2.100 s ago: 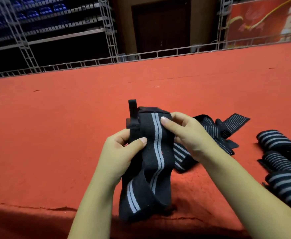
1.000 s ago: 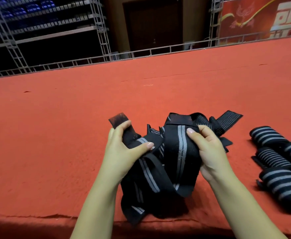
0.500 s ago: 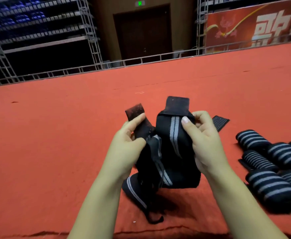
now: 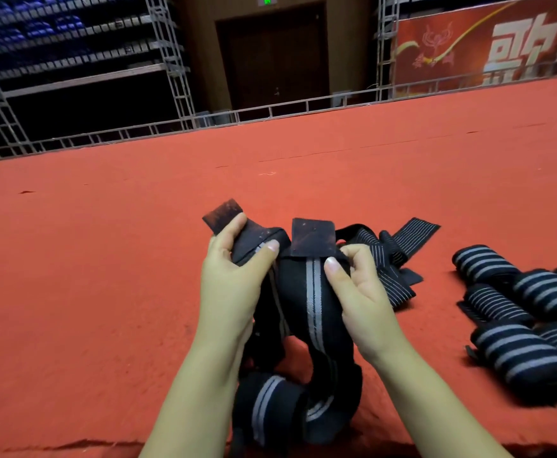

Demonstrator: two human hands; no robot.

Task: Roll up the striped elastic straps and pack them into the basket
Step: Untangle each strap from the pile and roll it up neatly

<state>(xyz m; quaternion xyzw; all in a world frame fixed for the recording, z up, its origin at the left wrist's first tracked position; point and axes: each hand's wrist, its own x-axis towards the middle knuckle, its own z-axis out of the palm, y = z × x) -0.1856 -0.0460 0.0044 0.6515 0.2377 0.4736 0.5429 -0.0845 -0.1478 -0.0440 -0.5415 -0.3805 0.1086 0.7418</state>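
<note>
Both hands are up on the one striped strap [image 4: 313, 292]: the left hand [image 4: 234, 285] pinches one dark end tab, the right hand [image 4: 359, 292] grips the other just beside it, and the band hangs down in a loop toward the person. Finished rolls [image 4: 531, 312] wait off to the right, nearer that hand, on the red carpet [image 4: 105, 259], metal railing [image 4: 270, 110] behind; no basket in view.

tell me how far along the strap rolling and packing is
Done: several rolled straps lie on the red carpet at the right. In hand: the left hand and right hand each grip an end of one unrolled strap, which hangs in a loop. Left: a loose strap lies behind the hands, and no basket shows, so nothing looks packed.
</note>
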